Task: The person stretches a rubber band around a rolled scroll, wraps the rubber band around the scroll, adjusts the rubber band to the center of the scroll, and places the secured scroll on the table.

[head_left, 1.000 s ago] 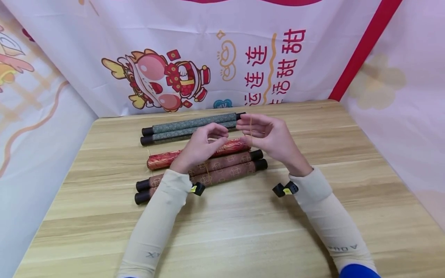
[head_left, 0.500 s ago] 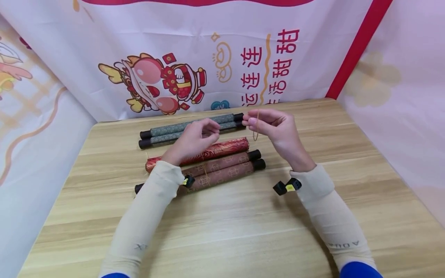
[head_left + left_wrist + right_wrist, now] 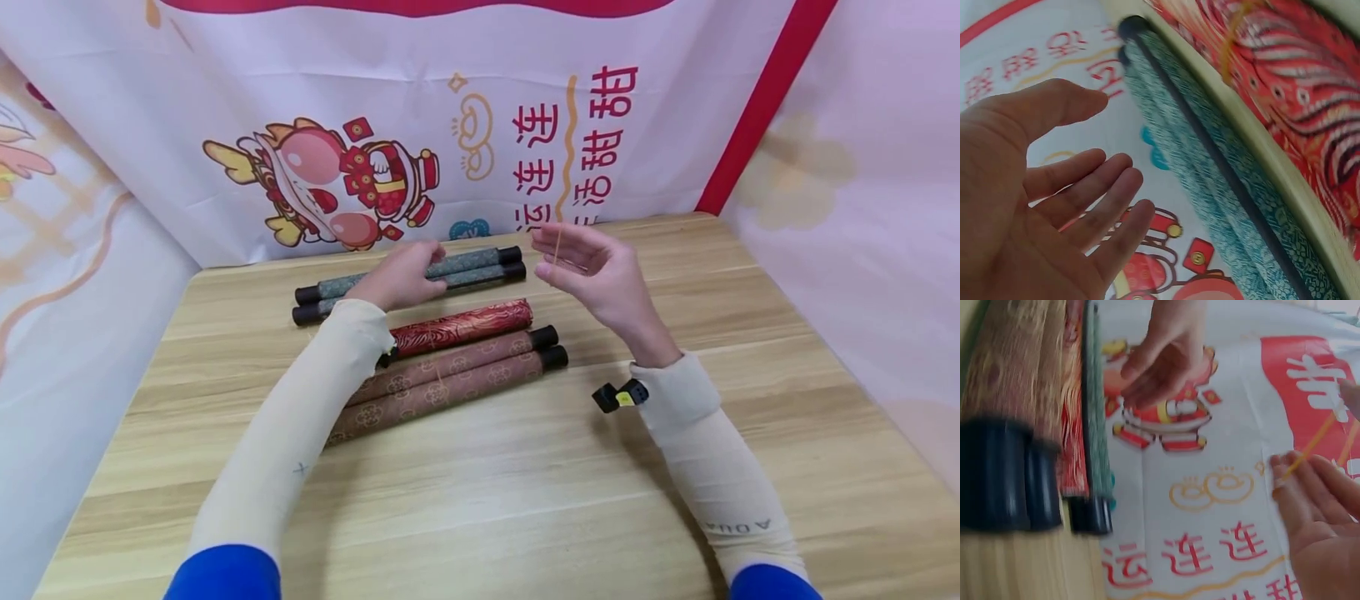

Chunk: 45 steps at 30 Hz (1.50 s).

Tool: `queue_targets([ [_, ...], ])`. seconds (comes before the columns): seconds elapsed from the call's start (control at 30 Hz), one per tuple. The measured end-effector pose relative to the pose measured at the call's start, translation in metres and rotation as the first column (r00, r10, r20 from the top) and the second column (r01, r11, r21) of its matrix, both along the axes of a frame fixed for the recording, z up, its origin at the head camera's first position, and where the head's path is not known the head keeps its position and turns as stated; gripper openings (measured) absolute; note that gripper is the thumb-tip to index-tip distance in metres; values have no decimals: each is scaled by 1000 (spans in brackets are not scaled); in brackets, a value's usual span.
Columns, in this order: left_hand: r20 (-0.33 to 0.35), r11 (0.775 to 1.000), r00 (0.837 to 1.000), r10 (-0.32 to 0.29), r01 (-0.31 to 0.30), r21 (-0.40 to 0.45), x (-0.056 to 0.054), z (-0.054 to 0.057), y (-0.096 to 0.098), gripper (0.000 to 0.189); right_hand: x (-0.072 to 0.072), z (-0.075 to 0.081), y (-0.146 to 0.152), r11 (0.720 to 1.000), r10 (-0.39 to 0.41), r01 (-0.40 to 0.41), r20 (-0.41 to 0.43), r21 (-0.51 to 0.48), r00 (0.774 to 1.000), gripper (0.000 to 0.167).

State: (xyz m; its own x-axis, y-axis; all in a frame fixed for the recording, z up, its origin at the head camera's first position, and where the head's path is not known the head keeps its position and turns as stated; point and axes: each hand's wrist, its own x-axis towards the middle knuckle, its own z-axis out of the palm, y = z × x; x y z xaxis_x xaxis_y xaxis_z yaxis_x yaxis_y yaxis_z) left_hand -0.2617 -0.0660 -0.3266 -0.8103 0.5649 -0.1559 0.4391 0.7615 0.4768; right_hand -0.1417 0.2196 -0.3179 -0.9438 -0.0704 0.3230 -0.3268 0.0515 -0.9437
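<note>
My right hand (image 3: 600, 279) is raised at the right of the scrolls, holding a thin yellow rubber band (image 3: 557, 254) between thumb and fingers. In the right wrist view the rubber band (image 3: 1313, 445) looks stretched out by that hand. Over the pair of teal scrolls (image 3: 468, 265) is my left hand (image 3: 401, 277), which overlaps them in the head view. The left wrist view has its fingers spread and slightly bent, with nothing in them, beside the teal scrolls (image 3: 1179, 137). A red patterned scroll (image 3: 1310, 87) there has a yellow band round it.
In front of the red scroll (image 3: 472, 325) lie two brown scrolls (image 3: 480, 375) with black end knobs, side by side. All rest on a wooden table (image 3: 480, 508). A printed white cloth (image 3: 420, 75) hangs behind the table's back edge.
My left hand has moved left and away, from near the right hand to over the teal scrolls. The right hand stays raised; its rubber band hung as a loop half a second ago.
</note>
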Motion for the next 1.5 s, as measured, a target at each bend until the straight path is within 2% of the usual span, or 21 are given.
queue_targets([
  [0.1, -1, 996, 1000, -9, 9, -88, -9, -5, 6, 69, -1, 1, 7, 976, -18, 8, 42, 218, 999, 67],
  [0.23, 5, 984, 1000, -10, 10, -180, -19, -12, 16, 83, -3, 1, 12, 898, -36, 4, 64, 440, 997, 83],
  [0.4, -23, 962, 999, -36, 29, -273, -31, -21, 22, 101, -7, -3, 14, 811, -63, 6, 77, 585, 995, 98],
  [0.5, -24, 947, 998, -56, 45, -317, -37, -27, 20, 112, -9, -6, 17, 784, -67, -5, 92, 621, 994, 104],
  [0.6, 7, 942, 999, -52, 52, -331, -42, -35, 14, 120, -9, -9, 18, 771, -65, -15, 102, 637, 993, 109],
  [0.77, 70, 958, 997, -33, 51, -283, -47, -40, 6, 126, -8, -10, 19, 760, -73, -18, 112, 649, 991, 111],
  [0.87, 95, 965, 995, -34, 58, -257, -51, -42, 3, 122, -9, -9, 20, 748, -71, -21, 111, 663, 991, 108],
  [0.97, 110, 964, 992, -61, 88, -251, -59, -45, 2, 118, -10, -8, 22, 730, -67, -26, 109, 683, 992, 107],
  [1.03, 113, 963, 990, -80, 107, -249, -58, -40, 2, 112, -11, -8, 23, 722, -67, -27, 109, 692, 992, 107],
  [1.13, 121, 963, 990, -78, 106, -246, -55, -37, 4, 107, -11, -7, 23, 718, -71, -28, 113, 695, 991, 107],
  [1.3, 98, 961, 993, -61, 85, -264, -49, -33, 6, 99, -10, -7, 23, 724, -77, -30, 123, 689, 989, 105],
  [1.5, 17, 927, 993, -119, 118, -357, -57, -34, 8, 98, -10, -7, 24, 718, -76, -35, 127, 696, 989, 102],
])
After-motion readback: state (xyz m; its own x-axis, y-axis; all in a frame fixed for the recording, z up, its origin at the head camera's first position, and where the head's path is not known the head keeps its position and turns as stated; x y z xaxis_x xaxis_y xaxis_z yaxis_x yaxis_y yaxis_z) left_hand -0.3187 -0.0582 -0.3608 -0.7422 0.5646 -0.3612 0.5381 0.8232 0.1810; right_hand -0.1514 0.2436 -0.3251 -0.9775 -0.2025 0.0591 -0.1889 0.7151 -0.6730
